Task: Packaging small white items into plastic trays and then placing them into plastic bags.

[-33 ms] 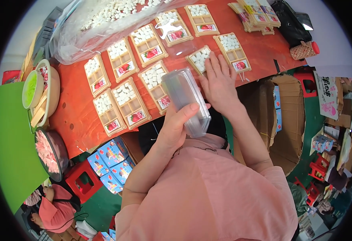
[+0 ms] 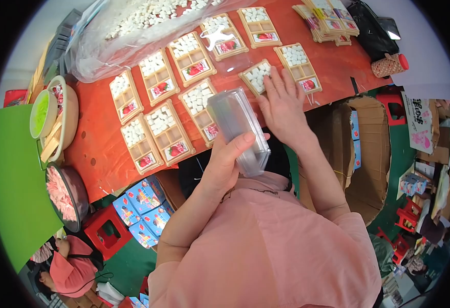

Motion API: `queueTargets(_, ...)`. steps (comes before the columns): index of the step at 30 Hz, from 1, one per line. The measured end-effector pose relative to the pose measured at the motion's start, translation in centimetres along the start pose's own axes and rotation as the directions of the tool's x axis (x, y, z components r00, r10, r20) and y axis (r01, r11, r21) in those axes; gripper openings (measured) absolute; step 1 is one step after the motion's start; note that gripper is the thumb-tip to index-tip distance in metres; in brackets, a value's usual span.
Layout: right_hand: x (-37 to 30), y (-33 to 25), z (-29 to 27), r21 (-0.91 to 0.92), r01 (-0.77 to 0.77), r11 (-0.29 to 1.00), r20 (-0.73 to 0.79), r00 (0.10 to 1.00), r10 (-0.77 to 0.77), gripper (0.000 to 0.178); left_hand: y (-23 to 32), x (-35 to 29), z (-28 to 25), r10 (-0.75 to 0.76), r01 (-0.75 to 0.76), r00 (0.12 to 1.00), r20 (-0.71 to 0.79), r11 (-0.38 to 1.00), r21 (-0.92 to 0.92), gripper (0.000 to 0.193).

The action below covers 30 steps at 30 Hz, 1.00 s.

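Observation:
My left hand [image 2: 225, 163] grips a stack of clear plastic lids [image 2: 237, 120], thumb on top, held tilted over the table's near edge. My right hand [image 2: 285, 110] lies with fingers stretched out over a beige compartment tray [image 2: 246, 82], covering much of it. White cube-shaped pieces [image 2: 258, 77] fill that tray's far section. Just right of the fingers sits a similar tray [image 2: 301, 72] with white cubes, bare compartments and a strawberry-printed packet [image 2: 307, 85]. Several more such trays stand in rows to the left and beyond; one [image 2: 202, 119] is partly hidden by the lids.
On the red table [image 2: 99, 174], a plastic bag [image 2: 96, 56] of white cubes lies at the far left. Stacked packs [image 2: 327, 23] and a black bag [image 2: 366, 31] are far right. Bowls [image 2: 71, 118] stand left. An open cardboard box [image 2: 371, 164] is below right. Another person [image 2: 73, 267] sits lower left.

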State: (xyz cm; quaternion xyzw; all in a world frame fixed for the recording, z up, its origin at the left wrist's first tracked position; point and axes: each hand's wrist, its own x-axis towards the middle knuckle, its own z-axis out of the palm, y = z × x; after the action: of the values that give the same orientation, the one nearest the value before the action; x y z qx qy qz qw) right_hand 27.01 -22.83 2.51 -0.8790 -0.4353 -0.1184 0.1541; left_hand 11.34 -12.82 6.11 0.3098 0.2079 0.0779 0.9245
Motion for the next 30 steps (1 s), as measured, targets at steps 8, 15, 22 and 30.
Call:
queueTargets(8, 9.6, -0.8, 0.8, 0.336, -0.258, 0.906, 0.088, 0.966, 0.242, 0.050, 0.7, -1.0, -0.4, -0.006, 0.006, 1.000, -0.008, 0.999, 0.039, 0.065)
queueTargets(15, 11.7, -2.1, 2.3, 0.209, -0.359, 0.910, 0.271, 0.915, 0.299, 0.083, 1.3, -1.4, -0.6, 0.033, -0.033, 0.999, 0.011, 0.997, 0.070, 0.070)
queueTargets(22, 11.9, -3.8, 1.6, 0.179, -0.407, 0.896, 0.341, 0.880, 0.332, 0.099, 1.2, -1.2, -0.8, 0.024, -0.025, 1.000, 0.005, 0.997, 0.074, 0.067)
queueTargets(30, 11.2, -6.4, 2.0, 0.096, -0.309, 0.946, 0.277, 0.921, 0.272, 0.100, 1.3, -1.6, -1.2, 0.057, -0.057, 0.998, -0.020, 0.998, 0.034, 0.064)
